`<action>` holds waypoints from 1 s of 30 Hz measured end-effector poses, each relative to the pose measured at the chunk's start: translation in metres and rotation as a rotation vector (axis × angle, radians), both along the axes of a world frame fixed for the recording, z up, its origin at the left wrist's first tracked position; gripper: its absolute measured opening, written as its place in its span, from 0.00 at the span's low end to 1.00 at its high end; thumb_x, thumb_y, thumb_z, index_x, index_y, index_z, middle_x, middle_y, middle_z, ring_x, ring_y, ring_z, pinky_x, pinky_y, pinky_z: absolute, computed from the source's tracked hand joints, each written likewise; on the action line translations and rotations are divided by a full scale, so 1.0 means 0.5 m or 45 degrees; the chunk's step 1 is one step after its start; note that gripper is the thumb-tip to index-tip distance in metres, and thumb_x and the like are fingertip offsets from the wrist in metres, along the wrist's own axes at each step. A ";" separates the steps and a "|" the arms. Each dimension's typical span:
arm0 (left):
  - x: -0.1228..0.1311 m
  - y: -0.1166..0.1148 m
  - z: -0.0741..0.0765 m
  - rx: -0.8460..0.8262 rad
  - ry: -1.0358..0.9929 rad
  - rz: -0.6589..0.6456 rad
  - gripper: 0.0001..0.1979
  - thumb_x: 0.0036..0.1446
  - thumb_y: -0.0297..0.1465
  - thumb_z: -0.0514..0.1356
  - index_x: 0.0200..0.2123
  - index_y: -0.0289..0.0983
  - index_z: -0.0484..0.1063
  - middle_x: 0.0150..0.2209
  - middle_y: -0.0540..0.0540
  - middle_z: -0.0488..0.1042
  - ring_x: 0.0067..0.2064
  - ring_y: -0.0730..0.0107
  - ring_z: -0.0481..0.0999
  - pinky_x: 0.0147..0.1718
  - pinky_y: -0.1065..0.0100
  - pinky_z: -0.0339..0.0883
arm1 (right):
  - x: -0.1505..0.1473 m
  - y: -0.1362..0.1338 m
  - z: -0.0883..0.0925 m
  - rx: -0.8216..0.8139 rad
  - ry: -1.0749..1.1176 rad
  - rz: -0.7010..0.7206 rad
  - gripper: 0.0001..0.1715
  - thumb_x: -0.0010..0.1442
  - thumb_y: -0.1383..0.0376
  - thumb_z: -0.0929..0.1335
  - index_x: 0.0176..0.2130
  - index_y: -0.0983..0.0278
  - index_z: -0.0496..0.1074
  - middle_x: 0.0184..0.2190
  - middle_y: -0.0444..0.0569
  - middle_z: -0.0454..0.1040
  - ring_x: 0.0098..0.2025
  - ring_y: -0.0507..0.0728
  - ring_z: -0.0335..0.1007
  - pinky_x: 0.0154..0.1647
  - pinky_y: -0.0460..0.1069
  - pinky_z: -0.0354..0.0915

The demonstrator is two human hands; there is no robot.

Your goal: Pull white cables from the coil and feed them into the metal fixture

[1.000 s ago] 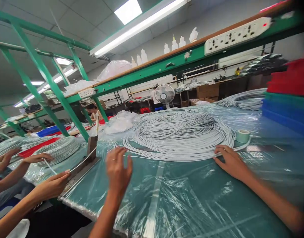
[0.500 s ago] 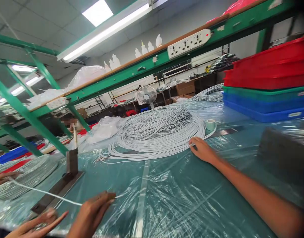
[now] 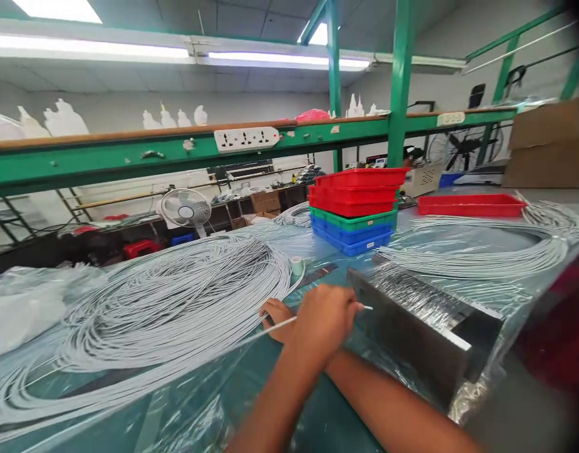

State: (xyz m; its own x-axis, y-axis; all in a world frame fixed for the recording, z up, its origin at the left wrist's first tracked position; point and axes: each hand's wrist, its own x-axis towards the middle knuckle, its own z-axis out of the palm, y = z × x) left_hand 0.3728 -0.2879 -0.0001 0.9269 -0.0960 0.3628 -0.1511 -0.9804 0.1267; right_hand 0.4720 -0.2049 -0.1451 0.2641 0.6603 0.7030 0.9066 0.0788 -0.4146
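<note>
Currently, through the head camera, I have my left hand (image 3: 325, 311) closed around a thin, pale grey-white cable (image 3: 282, 324), its short tip poking out past the fingers on the right. The tip shows against the near plate of a dark metal channel with upright sides (image 3: 407, 340); I can't tell whether they touch. From my grip the cable trails back leftward, along the front of a broad, loosely wound coil of the same pale cable (image 3: 185, 302), which lies on the teal tabletop under clear plastic film (image 3: 199, 412).

My left forearm crosses over the right one. My right hand (image 3: 274, 309) sits at the coil's right front edge with its fingers curled, partly hidden behind the left arm, so I can't tell whether it grips anything.

Just beyond it, a small pale-green roll of tape (image 3: 297, 267) stands beside the coil. Farther back I see a stack of red, green and blue plastic trays (image 3: 355, 207).
</note>
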 end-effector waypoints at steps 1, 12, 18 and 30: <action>0.020 -0.019 -0.008 -0.011 -0.002 0.003 0.09 0.66 0.35 0.59 0.34 0.38 0.76 0.33 0.42 0.74 0.37 0.58 0.75 0.36 0.66 0.66 | 0.002 0.003 -0.001 0.003 0.001 0.004 0.04 0.63 0.63 0.66 0.39 0.62 0.68 0.40 0.48 0.70 0.43 0.56 0.65 0.46 0.54 0.65; 0.057 -0.067 -0.089 -0.371 0.036 0.040 0.11 0.68 0.31 0.50 0.45 0.37 0.70 0.42 0.38 0.74 0.44 0.53 0.74 0.43 0.58 0.67 | 0.014 0.011 -0.005 0.000 -0.016 0.027 0.10 0.53 0.73 0.64 0.36 0.60 0.61 0.37 0.46 0.67 0.44 0.57 0.65 0.46 0.51 0.63; 0.056 -0.069 -0.088 -0.382 0.079 0.039 0.11 0.69 0.31 0.49 0.48 0.36 0.69 0.44 0.38 0.73 0.46 0.52 0.73 0.44 0.58 0.66 | 0.014 0.006 -0.003 -0.015 -0.050 0.015 0.11 0.53 0.74 0.63 0.36 0.60 0.62 0.38 0.47 0.68 0.44 0.57 0.65 0.46 0.51 0.64; 0.037 -0.093 -0.080 -0.344 -0.022 0.053 0.07 0.67 0.28 0.53 0.43 0.38 0.71 0.43 0.45 0.74 0.39 0.56 0.75 0.34 0.65 0.66 | 0.014 0.000 0.000 -0.043 -0.043 -0.011 0.11 0.55 0.76 0.63 0.38 0.62 0.65 0.38 0.48 0.68 0.44 0.56 0.64 0.48 0.51 0.63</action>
State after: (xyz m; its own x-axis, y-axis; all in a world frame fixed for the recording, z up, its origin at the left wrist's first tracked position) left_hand 0.3913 -0.3344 -0.0404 0.9214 0.0440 0.3862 -0.1163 -0.9169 0.3819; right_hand 0.4790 -0.2048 -0.1453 0.2464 0.6815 0.6891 0.9208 0.0572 -0.3859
